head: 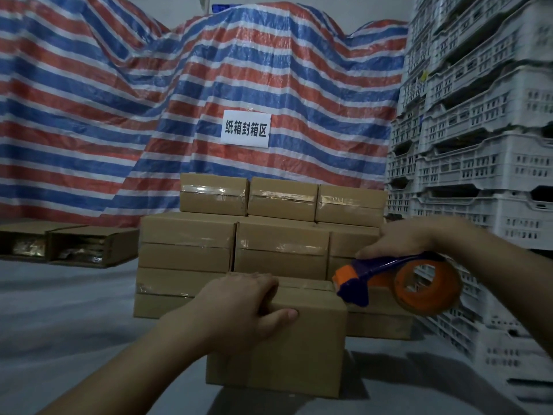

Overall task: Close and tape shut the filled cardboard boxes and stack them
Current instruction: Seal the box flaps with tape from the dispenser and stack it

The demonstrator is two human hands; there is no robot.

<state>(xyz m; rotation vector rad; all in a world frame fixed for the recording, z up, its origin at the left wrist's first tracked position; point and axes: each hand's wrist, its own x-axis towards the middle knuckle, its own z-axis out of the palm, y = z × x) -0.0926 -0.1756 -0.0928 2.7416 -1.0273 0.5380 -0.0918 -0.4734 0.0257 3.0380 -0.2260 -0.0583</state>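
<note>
A closed cardboard box (299, 348) stands in front of me at the bottom centre. My left hand (239, 307) grips its top left edge, fingers over the top and thumb on the near face. My right hand (401, 241) holds an orange and purple tape dispenser (398, 283) by its handle, with the dispenser's orange head just above the box's far right top corner. Behind the box rises a stack of taped boxes (263, 235), three layers high, with clear tape across their seams.
Two open boxes (74, 247) with shiny contents lie on the floor at the left. White plastic crates (478, 145) are stacked tall along the right. A striped tarpaulin (149, 100) with a paper sign (246, 128) covers the back. Grey floor (74, 324) spreads out at the left.
</note>
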